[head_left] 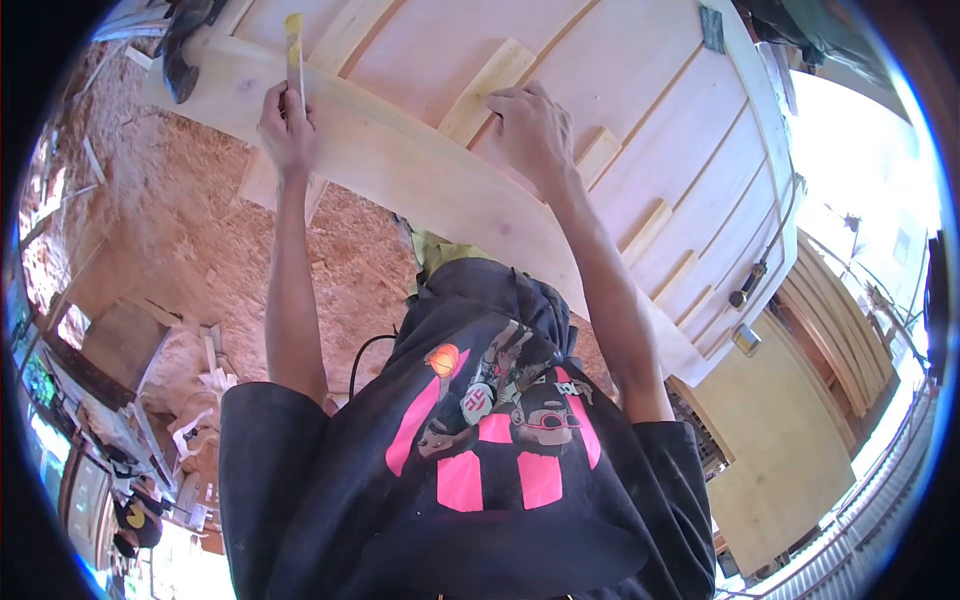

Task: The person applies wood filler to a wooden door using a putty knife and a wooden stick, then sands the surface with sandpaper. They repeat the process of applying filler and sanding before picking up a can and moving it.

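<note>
My left hand [287, 130] is closed around a thin flat strip with a yellow end [293, 45], which points up and away from me; its exact kind is not clear. It is held over the near edge of a long pale wooden board [400, 160]. My right hand [535, 130] rests over the large wooden panel [640, 60], fingers curled together. Its fingertips are beside a short wooden block [490, 90], and whatever they may pinch is hidden. Another short block [598, 157] lies just right of that hand.
A dark curved metal tool [180, 70] lies at the board's left end. More wooden blocks [648, 230] line the panel's ribs. Wood shavings [200, 220] cover the floor. At right are a plywood sheet [780, 440] and stacked planks [825, 320]. A person [138, 520] shows at lower left.
</note>
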`<state>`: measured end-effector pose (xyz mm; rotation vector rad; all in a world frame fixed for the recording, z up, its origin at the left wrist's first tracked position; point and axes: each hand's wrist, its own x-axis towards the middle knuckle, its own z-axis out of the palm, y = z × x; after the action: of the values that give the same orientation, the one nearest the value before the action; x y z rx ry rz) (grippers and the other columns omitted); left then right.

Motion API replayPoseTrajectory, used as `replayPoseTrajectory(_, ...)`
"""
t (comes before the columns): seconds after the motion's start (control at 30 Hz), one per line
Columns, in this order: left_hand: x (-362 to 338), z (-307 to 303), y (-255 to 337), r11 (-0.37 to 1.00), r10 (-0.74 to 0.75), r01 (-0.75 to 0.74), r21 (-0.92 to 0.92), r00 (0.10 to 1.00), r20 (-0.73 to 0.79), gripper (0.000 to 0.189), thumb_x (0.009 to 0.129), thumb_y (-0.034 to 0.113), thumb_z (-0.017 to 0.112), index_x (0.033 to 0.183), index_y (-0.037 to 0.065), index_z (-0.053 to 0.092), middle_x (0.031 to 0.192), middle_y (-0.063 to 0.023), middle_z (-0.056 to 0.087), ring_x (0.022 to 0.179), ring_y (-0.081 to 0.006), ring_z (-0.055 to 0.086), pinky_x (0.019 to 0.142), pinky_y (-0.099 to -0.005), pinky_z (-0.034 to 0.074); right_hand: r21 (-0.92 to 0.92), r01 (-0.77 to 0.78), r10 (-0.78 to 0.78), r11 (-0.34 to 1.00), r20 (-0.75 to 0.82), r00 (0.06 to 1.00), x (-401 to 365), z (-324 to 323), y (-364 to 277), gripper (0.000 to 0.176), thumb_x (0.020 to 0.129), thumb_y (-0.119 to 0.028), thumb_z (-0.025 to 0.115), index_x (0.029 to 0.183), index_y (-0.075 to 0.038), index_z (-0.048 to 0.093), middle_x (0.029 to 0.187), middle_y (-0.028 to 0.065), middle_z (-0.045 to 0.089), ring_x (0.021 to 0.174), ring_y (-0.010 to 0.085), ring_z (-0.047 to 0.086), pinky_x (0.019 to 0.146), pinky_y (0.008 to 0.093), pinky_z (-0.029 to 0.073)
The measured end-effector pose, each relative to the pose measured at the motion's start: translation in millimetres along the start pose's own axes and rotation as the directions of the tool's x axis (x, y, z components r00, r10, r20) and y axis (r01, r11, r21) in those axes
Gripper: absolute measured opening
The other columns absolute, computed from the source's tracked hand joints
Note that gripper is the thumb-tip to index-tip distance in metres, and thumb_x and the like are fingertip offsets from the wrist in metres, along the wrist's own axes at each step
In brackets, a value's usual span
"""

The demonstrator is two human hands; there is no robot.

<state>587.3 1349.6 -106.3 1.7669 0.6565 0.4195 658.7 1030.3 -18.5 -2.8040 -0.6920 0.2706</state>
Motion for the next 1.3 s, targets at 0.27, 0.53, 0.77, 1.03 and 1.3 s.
replayPoseTrajectory(0.27,3,0,-3,1.0,0.009,-0.009,-0.01,1.0,-0.001,0.018,0.107,0.012,0.053,0.108,-0.002,0.065,0.068,-0.0034,0.059,0.054,-0.009,0.054,0.047,-0.0271,0.042,-0.054,0.061,-0.065,0.997,-0.076,0.995,-7,6,2,0.036,0.083,-0.002,0.064,0.11,-0.018,0.081,0.118,-0.0049,0.076,0.109,0.0203,0.065,0.09,0.0398,0.055)
replayPoseTrajectory(0.53,4,2,-9,0.999,0.023,-0.023,-0.023,1.0,0.008,0.018,0.107,0.012,0.054,0.108,-0.002,0.065,0.068,-0.0031,0.06,0.054,-0.0087,0.054,0.048,-0.0268,0.043,-0.029,-0.013,0.013,0.999,0.014,1.0,9,-2,5,0.039,0.083,-0.002,0.064,0.114,-0.019,0.08,0.12,-0.0051,0.075,0.116,0.0188,0.063,0.092,0.0415,0.052)
replayPoseTrajectory(0.77,4,2,-8,0.999,0.031,-0.03,0.013,0.999,-0.011,0.018,0.107,0.012,0.053,0.108,-0.001,0.066,0.068,-0.0031,0.06,0.055,-0.0094,0.055,0.049,-0.0274,0.043,-0.02,0.02,-0.015,1.0,0.184,0.983,-11,-11,-16,0.037,0.082,-0.002,0.064,0.112,-0.018,0.08,0.119,-0.0051,0.075,0.117,0.0181,0.063,0.091,0.0418,0.052)
replayPoseTrajectory(1.03,4,1,-1,0.999,0.04,-0.04,0.014,0.999,0.003,0.018,0.106,0.011,0.052,0.105,-0.001,0.066,0.067,-0.0033,0.061,0.055,-0.0093,0.056,0.05,-0.0274,0.043,-0.026,0.232,-0.233,0.972,-0.11,0.966,-41,28,-30,0.04,0.079,0.0,0.066,0.11,-0.022,0.081,0.114,-0.0075,0.076,0.107,0.0147,0.062,0.089,0.0367,0.047)
replayPoseTrajectory(1.3,2,3,-2,0.999,0.023,-0.024,0.035,1.0,0.019,0.021,0.109,0.014,0.05,0.111,0.0,0.065,0.072,-0.0014,0.06,0.058,-0.0073,0.053,0.051,-0.024,0.043,0.009,0.137,-0.137,0.991,0.043,0.99,-20,4,-32,0.039,0.077,-0.002,0.068,0.109,-0.021,0.081,0.115,-0.0075,0.076,0.108,0.0154,0.062,0.089,0.0383,0.048)
